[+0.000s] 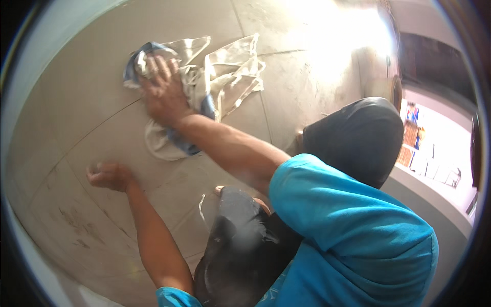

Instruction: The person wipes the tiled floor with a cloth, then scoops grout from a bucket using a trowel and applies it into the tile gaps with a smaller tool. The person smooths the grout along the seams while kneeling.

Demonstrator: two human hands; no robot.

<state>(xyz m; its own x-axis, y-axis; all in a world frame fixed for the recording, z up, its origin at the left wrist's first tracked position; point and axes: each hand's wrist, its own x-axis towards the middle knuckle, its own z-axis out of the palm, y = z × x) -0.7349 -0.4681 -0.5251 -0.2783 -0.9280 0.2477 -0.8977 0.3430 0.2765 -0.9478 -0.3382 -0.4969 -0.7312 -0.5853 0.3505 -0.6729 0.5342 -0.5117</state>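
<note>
The tiled floor (pixel 97 71) is bearing the crumpled white-and-blue cloth (pixel 201 89), which the right hand (pixel 164 94), fingers spread, is pressing in an apparent wiping step likely calling for even pressure, while the blurred left hand (pixel 111 176) is hovering half curled, contents unclear, no container showing.

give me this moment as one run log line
right hand: spread on cloth | left hand: curled, no object visible | cloth: crumpled on tiled floor

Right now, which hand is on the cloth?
The right hand, on the blue-and-white cloth; the left hand is lower in view, apart from it.
</note>
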